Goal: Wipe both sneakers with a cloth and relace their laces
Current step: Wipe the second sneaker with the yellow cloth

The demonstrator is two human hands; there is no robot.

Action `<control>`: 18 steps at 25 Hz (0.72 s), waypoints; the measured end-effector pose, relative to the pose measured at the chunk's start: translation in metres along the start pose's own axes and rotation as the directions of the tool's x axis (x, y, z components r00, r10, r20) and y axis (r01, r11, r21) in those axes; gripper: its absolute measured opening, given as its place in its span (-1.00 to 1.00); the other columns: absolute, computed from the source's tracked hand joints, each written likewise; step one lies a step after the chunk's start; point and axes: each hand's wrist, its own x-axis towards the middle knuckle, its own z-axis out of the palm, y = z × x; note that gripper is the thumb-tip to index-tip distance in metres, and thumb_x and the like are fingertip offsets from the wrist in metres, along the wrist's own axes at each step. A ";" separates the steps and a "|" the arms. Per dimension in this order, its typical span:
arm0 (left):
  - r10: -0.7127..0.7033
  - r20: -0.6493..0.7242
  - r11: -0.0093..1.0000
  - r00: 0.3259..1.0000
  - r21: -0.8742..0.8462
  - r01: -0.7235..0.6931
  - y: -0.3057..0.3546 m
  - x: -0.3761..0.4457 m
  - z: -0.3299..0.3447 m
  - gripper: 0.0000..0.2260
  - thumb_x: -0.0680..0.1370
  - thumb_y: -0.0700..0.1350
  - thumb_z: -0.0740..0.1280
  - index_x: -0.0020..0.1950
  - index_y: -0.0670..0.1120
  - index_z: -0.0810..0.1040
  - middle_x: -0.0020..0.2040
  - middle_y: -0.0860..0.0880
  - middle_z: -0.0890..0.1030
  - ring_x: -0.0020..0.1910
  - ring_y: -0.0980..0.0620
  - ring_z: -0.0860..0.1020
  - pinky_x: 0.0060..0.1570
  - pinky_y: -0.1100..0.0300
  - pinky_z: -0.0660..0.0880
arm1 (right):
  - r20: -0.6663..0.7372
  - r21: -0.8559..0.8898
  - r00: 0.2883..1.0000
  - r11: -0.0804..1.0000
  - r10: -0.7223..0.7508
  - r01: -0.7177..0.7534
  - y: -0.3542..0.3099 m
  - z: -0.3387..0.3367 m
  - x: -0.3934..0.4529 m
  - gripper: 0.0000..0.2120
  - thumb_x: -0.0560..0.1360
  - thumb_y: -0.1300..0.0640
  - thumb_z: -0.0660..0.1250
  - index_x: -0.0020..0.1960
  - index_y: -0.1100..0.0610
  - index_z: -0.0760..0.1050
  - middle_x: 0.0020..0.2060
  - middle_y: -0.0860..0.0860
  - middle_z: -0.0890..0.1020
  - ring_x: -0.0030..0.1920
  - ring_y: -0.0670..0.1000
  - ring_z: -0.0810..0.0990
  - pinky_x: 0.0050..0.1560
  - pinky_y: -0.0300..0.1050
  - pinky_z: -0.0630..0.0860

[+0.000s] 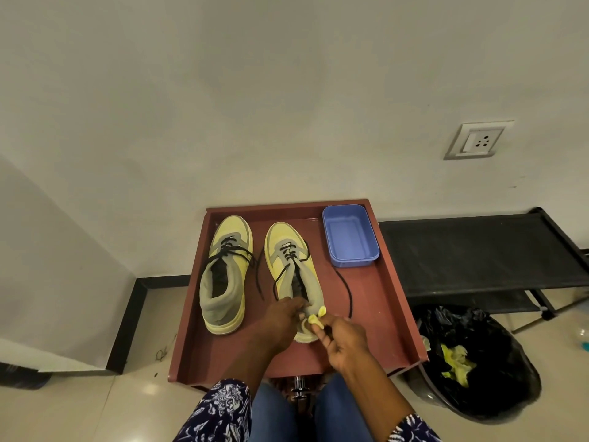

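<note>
Two yellow and grey sneakers stand side by side on a reddish-brown tray [382,307], toes pointing away from me. The left sneaker [226,272] has its black lace threaded and loosely crossed. The right sneaker [294,266] has a black lace [345,287] only through the lower eyelets, its ends trailing over the tray on both sides. My left hand [282,317] grips the heel collar of the right sneaker. My right hand [342,338] pinches a small yellow pull tab [316,318] at that sneaker's heel.
A blue plastic tub [349,236] sits at the tray's back right corner. A black rack [478,250] stands to the right against the wall. Below it is a bin with a black bag [471,362] holding yellow scraps. My knees are under the tray's near edge.
</note>
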 end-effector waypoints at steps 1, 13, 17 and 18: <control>-0.004 -0.012 1.000 1.000 -0.004 0.003 -0.001 0.000 0.001 -0.74 0.53 -0.17 0.17 0.12 -0.24 0.53 0.00 -0.26 0.55 0.02 -0.19 0.51 -0.13 0.23 0.28 | -0.005 -0.034 0.999 0.999 -0.039 0.039 -0.004 0.000 0.001 -0.87 0.40 0.54 0.25 -0.21 0.36 0.46 -0.28 0.20 0.55 -0.28 0.14 0.56 -0.54 -0.23 0.55; 0.025 -0.043 1.000 0.999 -0.013 -0.026 -0.005 0.000 0.004 -0.77 0.53 -0.17 0.19 0.06 -0.25 0.54 -0.05 -0.24 0.57 -0.04 -0.16 0.51 -0.16 0.27 0.26 | 0.045 -0.624 0.884 0.678 -0.465 0.389 -0.001 0.001 0.048 -0.83 0.42 0.33 0.33 -0.07 0.20 0.66 -0.22 0.09 0.69 -0.25 -0.04 0.54 -0.15 -0.13 0.53; 0.036 -0.062 0.999 0.997 -0.029 -0.038 -0.007 0.001 0.005 -0.82 0.54 -0.28 0.22 0.09 -0.26 0.54 -0.03 -0.24 0.57 -0.03 -0.16 0.51 -0.15 0.31 0.27 | 0.183 -0.741 0.836 0.486 -0.518 0.463 -0.009 0.003 0.056 -0.80 0.43 0.31 0.31 -0.03 0.16 0.66 -0.17 0.05 0.69 -0.10 0.03 0.61 0.02 -0.10 0.54; 0.041 -0.068 0.999 0.997 -0.031 -0.044 -0.007 0.000 0.006 -0.82 0.54 -0.27 0.22 0.08 -0.27 0.54 -0.04 -0.25 0.57 -0.04 -0.17 0.52 -0.17 0.32 0.26 | 0.220 -0.763 0.818 0.429 -0.531 0.484 -0.010 0.003 0.056 -0.77 0.44 0.32 0.29 0.00 0.15 0.65 -0.11 0.05 0.70 -0.05 0.04 0.62 0.05 -0.09 0.55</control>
